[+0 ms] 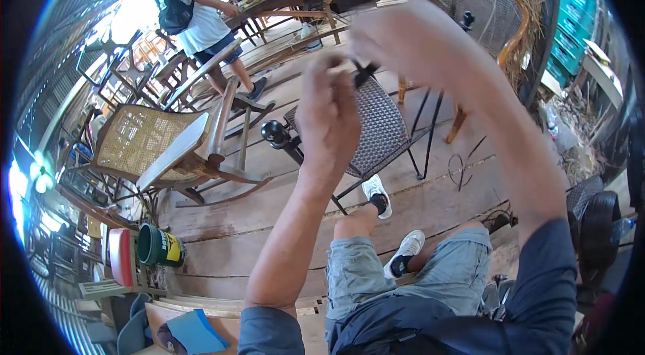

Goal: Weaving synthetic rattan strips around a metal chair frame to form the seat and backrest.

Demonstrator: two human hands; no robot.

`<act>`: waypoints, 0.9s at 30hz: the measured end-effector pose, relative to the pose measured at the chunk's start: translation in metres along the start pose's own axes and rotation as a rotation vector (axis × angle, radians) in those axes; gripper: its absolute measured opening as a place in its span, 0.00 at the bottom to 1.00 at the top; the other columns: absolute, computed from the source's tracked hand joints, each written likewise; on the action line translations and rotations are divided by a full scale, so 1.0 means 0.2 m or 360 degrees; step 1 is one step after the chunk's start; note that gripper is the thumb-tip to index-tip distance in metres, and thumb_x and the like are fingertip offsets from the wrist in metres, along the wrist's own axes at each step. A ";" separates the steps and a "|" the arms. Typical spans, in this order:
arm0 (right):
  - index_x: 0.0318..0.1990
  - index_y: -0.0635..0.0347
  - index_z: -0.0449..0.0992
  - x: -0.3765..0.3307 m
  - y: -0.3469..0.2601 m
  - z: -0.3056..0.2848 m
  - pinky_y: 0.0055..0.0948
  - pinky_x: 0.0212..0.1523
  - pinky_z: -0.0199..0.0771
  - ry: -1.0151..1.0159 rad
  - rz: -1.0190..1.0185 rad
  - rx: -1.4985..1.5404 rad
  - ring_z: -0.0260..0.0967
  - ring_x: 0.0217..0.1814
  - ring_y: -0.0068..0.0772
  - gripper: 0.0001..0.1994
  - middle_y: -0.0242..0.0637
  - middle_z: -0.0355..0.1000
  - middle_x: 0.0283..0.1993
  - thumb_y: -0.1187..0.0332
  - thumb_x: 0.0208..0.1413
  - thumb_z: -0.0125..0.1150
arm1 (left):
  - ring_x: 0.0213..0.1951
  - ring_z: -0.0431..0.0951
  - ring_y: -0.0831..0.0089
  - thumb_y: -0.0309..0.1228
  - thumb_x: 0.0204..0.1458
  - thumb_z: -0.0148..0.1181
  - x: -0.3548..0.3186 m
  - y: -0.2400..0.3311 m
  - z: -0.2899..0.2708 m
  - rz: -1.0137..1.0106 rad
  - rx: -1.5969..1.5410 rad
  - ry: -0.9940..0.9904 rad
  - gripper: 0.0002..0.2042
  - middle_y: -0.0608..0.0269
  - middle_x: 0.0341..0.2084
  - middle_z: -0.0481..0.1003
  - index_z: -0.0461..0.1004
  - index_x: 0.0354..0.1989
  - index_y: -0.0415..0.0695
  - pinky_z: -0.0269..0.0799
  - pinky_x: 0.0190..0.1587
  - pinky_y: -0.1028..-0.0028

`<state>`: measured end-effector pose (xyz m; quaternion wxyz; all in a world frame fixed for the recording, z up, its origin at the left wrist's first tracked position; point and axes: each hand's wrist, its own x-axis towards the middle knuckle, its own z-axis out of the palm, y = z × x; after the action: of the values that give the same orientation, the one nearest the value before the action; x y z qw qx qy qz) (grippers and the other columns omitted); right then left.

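Hands raised over woven seat

My left hand [328,116] and right hand [403,42] are lifted close to my face, blurred. Between them I pinch a small dark strip [365,73], fingers of both closed on it. Below stands the dark woven chair [379,130]; a cane rocking chair [144,143] sits left.

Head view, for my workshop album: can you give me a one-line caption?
Both hands, left hand and right hand, raised together pinching a small black strip above a woven metal chair on a plank floor.
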<state>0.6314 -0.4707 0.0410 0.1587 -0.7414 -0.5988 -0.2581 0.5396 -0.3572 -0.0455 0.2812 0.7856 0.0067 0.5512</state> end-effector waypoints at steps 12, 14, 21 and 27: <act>0.55 0.68 0.58 -0.90 -0.19 0.49 0.17 0.22 0.57 0.0453 0.0896 0.2067 0.56 0.22 0.16 0.25 0.32 0.64 0.32 0.65 0.53 0.54 | 0.31 0.74 0.48 0.43 0.56 0.46 0.04 -0.01 -0.05 -0.0134 0.0506 -0.0697 0.17 0.45 0.24 0.73 0.68 0.34 0.38 0.68 0.33 0.58; 0.44 0.65 0.69 -1.49 -0.09 0.73 0.19 0.21 0.57 0.0201 0.1544 0.1576 0.54 0.19 0.18 0.14 0.26 0.59 0.19 0.65 0.56 0.45 | 0.30 0.74 0.48 0.43 0.56 0.46 0.06 0.03 -0.03 -0.0170 0.0466 -0.0704 0.17 0.45 0.22 0.73 0.68 0.33 0.38 0.68 0.32 0.57; 0.40 0.67 0.72 -2.66 0.41 0.66 0.31 0.38 0.67 0.0030 0.2019 -0.0005 0.69 0.36 0.33 0.17 0.48 0.72 0.35 0.60 0.60 0.43 | 0.27 0.75 0.50 0.42 0.57 0.44 0.09 0.01 0.00 -0.0145 0.0348 -0.0812 0.18 0.46 0.22 0.74 0.70 0.32 0.37 0.69 0.31 0.59; 0.47 0.66 0.68 -1.10 0.11 0.25 0.24 0.49 0.64 0.1471 0.1048 0.0567 0.67 0.46 0.24 0.13 0.36 0.71 0.43 0.66 0.60 0.47 | 0.24 0.69 0.78 0.43 0.57 0.47 0.16 0.00 -0.09 -0.0572 -0.0221 -0.1055 0.21 0.62 0.18 0.73 0.75 0.28 0.35 0.63 0.29 0.76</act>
<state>0.6305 -0.6258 -0.1244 0.5966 -0.6608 -0.2402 -0.3868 0.5360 -0.3400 -0.0142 0.4128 0.8866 0.0158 0.2084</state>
